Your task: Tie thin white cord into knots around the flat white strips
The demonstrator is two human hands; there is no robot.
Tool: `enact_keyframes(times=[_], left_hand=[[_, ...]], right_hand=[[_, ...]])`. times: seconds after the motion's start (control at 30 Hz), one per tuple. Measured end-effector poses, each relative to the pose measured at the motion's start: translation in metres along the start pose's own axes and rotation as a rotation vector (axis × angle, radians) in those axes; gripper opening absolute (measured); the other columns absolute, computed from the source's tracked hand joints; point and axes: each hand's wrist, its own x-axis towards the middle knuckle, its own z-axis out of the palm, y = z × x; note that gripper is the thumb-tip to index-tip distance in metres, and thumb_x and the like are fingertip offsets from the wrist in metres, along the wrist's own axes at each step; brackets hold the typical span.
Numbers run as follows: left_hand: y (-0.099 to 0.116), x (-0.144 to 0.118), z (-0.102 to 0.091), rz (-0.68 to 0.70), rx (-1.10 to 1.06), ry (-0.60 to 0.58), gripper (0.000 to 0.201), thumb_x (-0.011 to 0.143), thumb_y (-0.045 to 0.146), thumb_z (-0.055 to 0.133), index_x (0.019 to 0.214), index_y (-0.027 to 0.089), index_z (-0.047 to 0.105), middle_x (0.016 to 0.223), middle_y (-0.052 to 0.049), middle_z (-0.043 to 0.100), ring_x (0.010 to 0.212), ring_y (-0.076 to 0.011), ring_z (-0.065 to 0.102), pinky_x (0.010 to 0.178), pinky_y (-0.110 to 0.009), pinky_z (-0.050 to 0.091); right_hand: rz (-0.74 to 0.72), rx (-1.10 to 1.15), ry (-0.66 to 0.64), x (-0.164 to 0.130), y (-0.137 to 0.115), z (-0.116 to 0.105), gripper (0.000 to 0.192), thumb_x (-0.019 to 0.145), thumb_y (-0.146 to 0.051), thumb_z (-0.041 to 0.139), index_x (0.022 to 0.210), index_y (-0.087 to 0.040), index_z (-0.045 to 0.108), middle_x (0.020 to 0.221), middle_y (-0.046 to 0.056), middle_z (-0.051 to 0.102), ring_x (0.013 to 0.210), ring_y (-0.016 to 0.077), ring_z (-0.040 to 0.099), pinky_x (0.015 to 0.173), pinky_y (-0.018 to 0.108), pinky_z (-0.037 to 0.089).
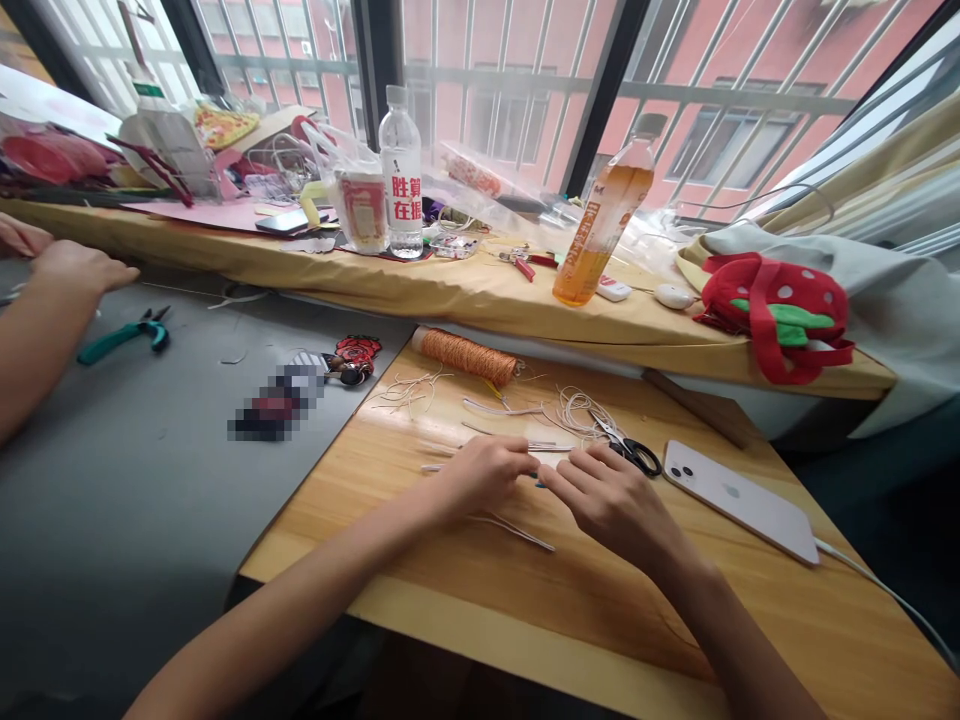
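Observation:
My left hand (480,475) and my right hand (604,495) rest close together on the wooden table (465,600), fingertips meeting over a small blue item that is mostly hidden. Thin pale cords (517,530) run under and beside both hands; which hand pinches them is hard to tell. Black-handled scissors (630,448) lie just beyond my right hand. A spool of orange thread (466,355) lies at the table's far edge, with loose cord pieces (409,392) beside it.
A white phone (739,498) with a cable lies at the right. A ledge behind holds a clear water bottle (401,175), an orange drink bottle (604,225) and a strawberry bag (780,315). Another person's hands (79,268) and green pliers (124,335) are on the grey table (112,520) at left.

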Motion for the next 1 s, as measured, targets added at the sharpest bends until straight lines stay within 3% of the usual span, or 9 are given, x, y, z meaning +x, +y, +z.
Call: enact_keyframes(times=[0.13, 0.37, 0.5, 0.67, 0.87, 1.0], left_hand=[[0.007, -0.002, -0.001, 0.153, -0.016, -0.121, 0.027, 0.077, 0.006, 0.039, 0.083, 0.016, 0.064, 0.079, -0.004, 0.062, 0.068, -0.011, 0.056, 0.061, -0.019, 0.041], [0.019, 0.002, -0.009, 0.124, -0.462, 0.106, 0.022, 0.08, 0.016, 0.045, 0.073, 0.012, 0.065, 0.073, -0.007, 0.063, 0.067, -0.01, 0.058, 0.064, -0.018, 0.045], [0.02, 0.004, -0.017, 0.004, -0.528, 0.213, 0.019, 0.077, 0.018, 0.05, 0.073, 0.011, 0.066, 0.065, -0.005, 0.06, 0.059, -0.0089, 0.054, 0.054, -0.017, 0.043], [0.014, 0.007, -0.02, -0.168, -0.451, 0.316, 0.015, 0.075, 0.016, 0.053, 0.073, 0.014, 0.068, 0.059, -0.001, 0.054, 0.054, -0.0075, 0.048, 0.051, -0.017, 0.038], [0.008, 0.007, -0.012, -0.303, -0.388, 0.372, 0.013, 0.073, 0.012, 0.054, 0.071, 0.015, 0.067, 0.059, 0.0, 0.056, 0.054, -0.0072, 0.048, 0.051, -0.017, 0.037], [0.006, 0.006, -0.007, -0.299, -0.33, 0.329, 0.015, 0.074, 0.01, 0.052, 0.071, 0.014, 0.067, 0.06, 0.0, 0.057, 0.056, -0.0079, 0.05, 0.053, -0.017, 0.038]], right_hand=[[0.048, 0.18, -0.06, -0.003, 0.007, 0.002, 0.028, 0.084, -0.011, 0.034, 0.072, -0.016, 0.058, 0.058, 0.002, 0.053, 0.058, 0.0138, 0.041, 0.062, 0.027, 0.029], [0.282, 0.73, -0.025, -0.006, 0.021, 0.008, 0.022, 0.084, -0.017, 0.038, 0.075, -0.018, 0.059, 0.064, 0.001, 0.06, 0.058, 0.0114, 0.048, 0.059, 0.024, 0.033], [0.435, 0.855, -0.001, -0.005, 0.014, 0.015, 0.019, 0.08, -0.015, 0.04, 0.072, -0.018, 0.057, 0.07, 0.003, 0.062, 0.064, 0.0133, 0.053, 0.06, 0.023, 0.038], [0.481, 0.715, 0.035, -0.001, 0.0, 0.024, 0.021, 0.081, -0.014, 0.038, 0.066, -0.018, 0.053, 0.063, 0.002, 0.06, 0.06, 0.0136, 0.052, 0.057, 0.023, 0.037], [0.27, 0.362, 0.009, -0.002, -0.005, 0.029, 0.025, 0.082, -0.01, 0.035, 0.068, -0.016, 0.055, 0.058, 0.003, 0.058, 0.053, 0.0127, 0.046, 0.058, 0.025, 0.031], [0.125, 0.131, 0.014, -0.001, -0.006, 0.022, 0.028, 0.082, -0.007, 0.034, 0.07, -0.015, 0.058, 0.053, 0.002, 0.053, 0.051, 0.0125, 0.042, 0.058, 0.026, 0.028]])
